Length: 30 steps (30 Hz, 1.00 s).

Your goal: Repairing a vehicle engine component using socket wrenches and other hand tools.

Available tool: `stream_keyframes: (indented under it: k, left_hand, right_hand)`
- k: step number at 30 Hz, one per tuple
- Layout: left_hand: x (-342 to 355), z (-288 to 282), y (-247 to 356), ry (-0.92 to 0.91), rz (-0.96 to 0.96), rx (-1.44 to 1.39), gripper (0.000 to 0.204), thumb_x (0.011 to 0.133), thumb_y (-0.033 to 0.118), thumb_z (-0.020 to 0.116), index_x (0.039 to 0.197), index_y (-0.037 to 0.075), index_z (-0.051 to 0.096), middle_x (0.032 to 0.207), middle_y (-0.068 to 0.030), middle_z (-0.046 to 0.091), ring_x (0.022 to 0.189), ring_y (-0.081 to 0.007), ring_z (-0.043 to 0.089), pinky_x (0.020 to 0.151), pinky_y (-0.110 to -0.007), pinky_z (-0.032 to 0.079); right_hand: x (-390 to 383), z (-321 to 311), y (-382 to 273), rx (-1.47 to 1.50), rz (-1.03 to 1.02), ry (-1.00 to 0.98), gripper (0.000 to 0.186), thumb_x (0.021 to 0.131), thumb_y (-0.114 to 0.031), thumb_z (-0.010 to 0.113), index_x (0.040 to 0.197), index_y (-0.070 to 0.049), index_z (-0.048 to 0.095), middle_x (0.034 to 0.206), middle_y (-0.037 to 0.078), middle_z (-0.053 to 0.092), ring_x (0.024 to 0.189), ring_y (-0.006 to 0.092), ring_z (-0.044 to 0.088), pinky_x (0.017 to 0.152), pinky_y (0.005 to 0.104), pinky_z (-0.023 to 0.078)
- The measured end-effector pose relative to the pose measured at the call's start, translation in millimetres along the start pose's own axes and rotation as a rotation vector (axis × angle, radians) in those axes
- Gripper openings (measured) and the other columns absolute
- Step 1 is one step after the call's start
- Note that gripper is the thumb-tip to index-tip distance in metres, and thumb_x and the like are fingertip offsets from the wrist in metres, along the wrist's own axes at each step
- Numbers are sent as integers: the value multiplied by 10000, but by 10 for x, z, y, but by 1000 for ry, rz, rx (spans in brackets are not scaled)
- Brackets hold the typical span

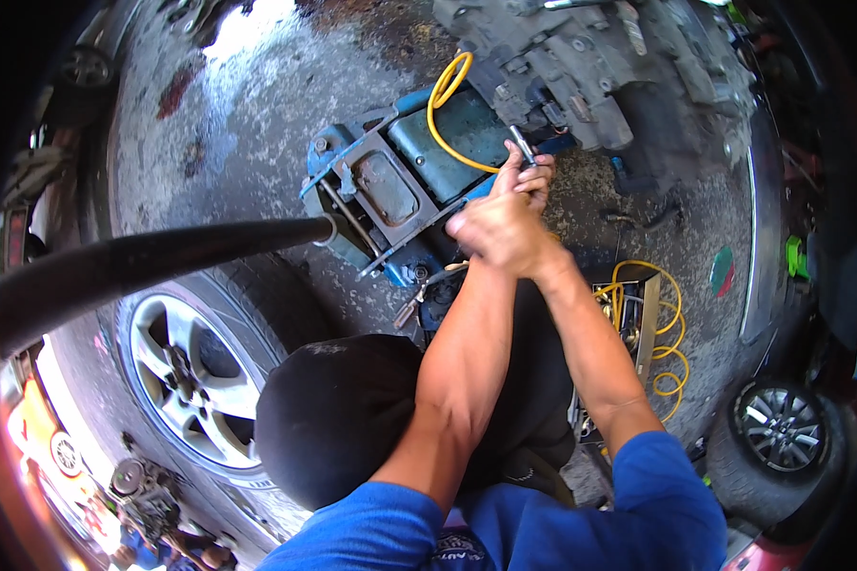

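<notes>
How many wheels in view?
4 visible: a big wheel at left, a silver-rimmed wheel at lower right, a dim wheel at upper left, a small wheel on the orange car at lower left. Others may be hidden.

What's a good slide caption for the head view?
Left hand holding a short metal tool, blurred right hand across its wrist, near a blue floor jack and yellow hose.

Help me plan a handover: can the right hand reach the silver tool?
Probably yes: the right hand is near, and one end of the silver tool projects beyond the left hand.
</notes>
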<state>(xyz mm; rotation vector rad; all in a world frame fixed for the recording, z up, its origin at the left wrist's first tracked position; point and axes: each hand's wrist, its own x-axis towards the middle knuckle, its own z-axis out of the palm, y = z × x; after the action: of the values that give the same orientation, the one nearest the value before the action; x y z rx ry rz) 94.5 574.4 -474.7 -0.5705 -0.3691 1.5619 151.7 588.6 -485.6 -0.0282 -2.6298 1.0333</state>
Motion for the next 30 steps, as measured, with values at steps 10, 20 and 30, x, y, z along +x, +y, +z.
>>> stream_keyframes:
  k: [10, 20, 30]
  left_hand:
    - [-538, -93, 658, 32, 91, 290, 553, 873, 602, 553, 1051, 79, 525, 917, -94, 490, 736, -202, 507, 579, -310, 456]
    - [-592, 272, 393, 312, 244, 673, 501, 1023, 416, 332, 1217, -29, 455, 1161, -227, 562, 1031, -358, 597, 888, -476, 509]
    - [-1130, 576, 650, 414, -96, 1239, 478, 1008, 362, 428, 1237, -46, 524, 1178, -219, 622, 1068, -340, 594, 960, -430, 480]
  right_hand:
    - [316, 1, -1132, -6, -95, 244, 204, 825, -188, 648, 749, -2, 617, 822, 132, 602, 865, 305, 577, 868, 420, 422]
    - [255, -185, -871, 279, 648, 826, 454, 990, -392, 403, 998, 7, 620, 918, 169, 659, 821, 271, 633, 712, 386, 495]
    - [191, 468, -1267, 215, 680, 623, 962, 837, -564, 637, 1436, 82, 252, 1388, 393, 329, 1294, 510, 371, 1064, 477, 366]
